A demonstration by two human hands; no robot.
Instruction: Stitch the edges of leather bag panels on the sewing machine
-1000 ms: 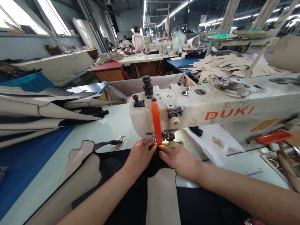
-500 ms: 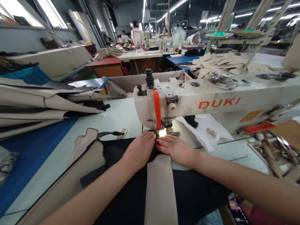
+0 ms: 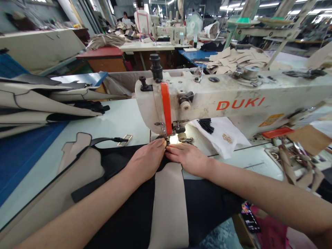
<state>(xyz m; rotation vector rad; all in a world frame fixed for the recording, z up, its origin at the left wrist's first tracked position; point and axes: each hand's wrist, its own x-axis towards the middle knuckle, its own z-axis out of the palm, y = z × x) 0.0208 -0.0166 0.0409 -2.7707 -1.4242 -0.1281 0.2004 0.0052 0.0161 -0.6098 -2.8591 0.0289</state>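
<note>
A large black and beige sewn panel [image 3: 169, 207], seemingly leather-like, hangs over the table's front edge, its upper edge under the sewing machine's presser foot [image 3: 167, 138]. Just left of the foot, my left hand [image 3: 149, 155] is closed on the black edge, fingertips nearly at the needle. My right hand [image 3: 188, 157] grips the same edge on the other side, fingers together and thumb hidden. Both hands almost meet. The needle's contact with the material is hidden by my fingers. A black strap with a gold rectangular buckle [image 3: 125, 140] lies left of the machine head.
The white DUKI sewing machine [image 3: 202, 97] spans the right side. Black tassels [image 3: 206, 125] lie on a white cloth [image 3: 223, 138] behind my right hand. Stacked beige pieces [image 3: 46, 103] lie at left. A parts tray [image 3: 275, 155] is at right. A person sits in the background.
The view has tilted down and shifted right, so the whole scene sits higher and farther left. Both hands keep their place on the panel beside the needle.
</note>
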